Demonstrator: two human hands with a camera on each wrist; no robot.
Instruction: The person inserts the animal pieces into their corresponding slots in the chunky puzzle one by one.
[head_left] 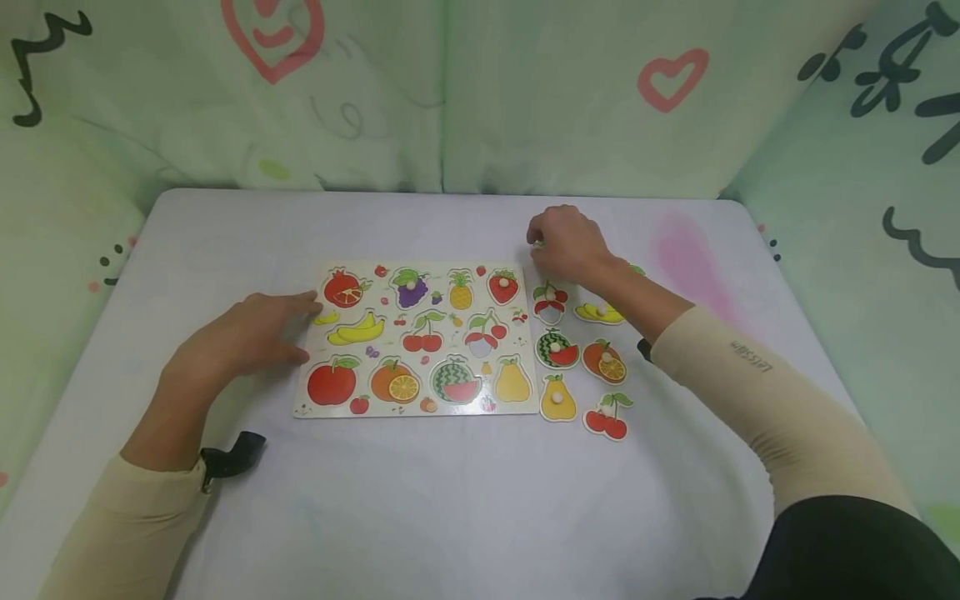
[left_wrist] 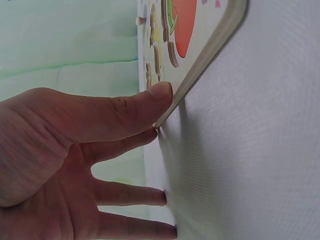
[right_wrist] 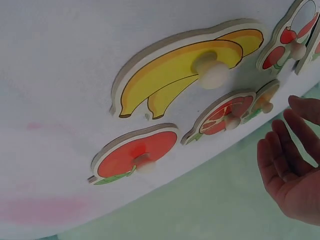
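Observation:
A fruit puzzle board (head_left: 420, 417) lies flat on the table. My left hand (head_left: 251, 333) is at its left edge, thumb and index finger spread against the board; in the left wrist view the thumb (left_wrist: 125, 112) touches the board's side and other fingertips rest on the table. My right hand (head_left: 566, 242) is past the board's far right corner, fingers loosely bent. In the right wrist view its fingertips are beside a small tan-and-green knobbed piece (right_wrist: 262, 102), with a pomegranate piece (right_wrist: 225, 117) and an apple piece (right_wrist: 137, 152) farther along.
Right of the board lie knobbed pieces: bananas (head_left: 600, 312), watermelon (head_left: 557, 350), orange (head_left: 604, 362), pear (head_left: 558, 400), cherries (head_left: 608, 418) and a red-and-white fruit piece (head_left: 550, 304). A strawberry piece (head_left: 503, 288) and grapes (head_left: 409, 288) sit in the board. Green curtains hang behind the table.

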